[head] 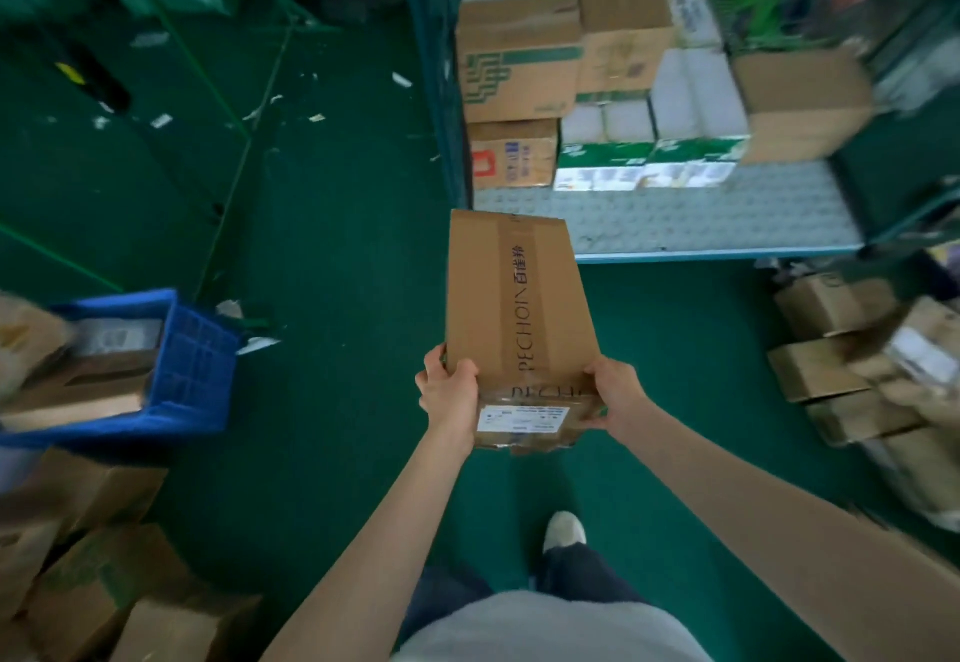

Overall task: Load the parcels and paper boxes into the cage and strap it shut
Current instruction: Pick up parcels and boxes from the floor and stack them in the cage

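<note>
I hold a long brown cardboard box (514,298) with taped seam and a white label at its near end, out in front of me at waist height. My left hand (448,386) grips its near left corner and my right hand (615,391) grips its near right corner. Just beyond the box's far end stands the cage (675,225), with a grey studded floor and green frame. Stacked at the cage's back are brown cartons (519,58) and white-and-green paper boxes (649,142). The front part of the cage floor is bare.
A blue plastic crate (192,365) with parcels sits at left, with more brown cartons (93,557) below it. Loose cartons (841,365) lie on the green floor at right. Another green wire cage (156,38) stands far left. Paper scraps litter the floor.
</note>
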